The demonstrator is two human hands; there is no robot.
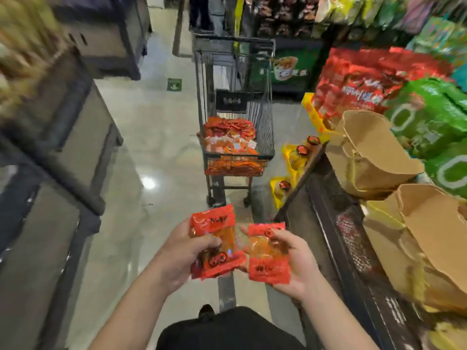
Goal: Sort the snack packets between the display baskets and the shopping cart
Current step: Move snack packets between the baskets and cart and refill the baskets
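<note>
Each hand grips red snack packets, the left hand (180,253) a stack (214,242), the right hand (294,258) one packet (267,253), near the loaded shopping cart (235,137).

Both bare forearms out front, hands side by side at waist height.
Left hand (183,251) has its thumb curled over a red packet (214,242); right hand (294,260) cradles another packet (267,253), thumb pinching on top.
</note>
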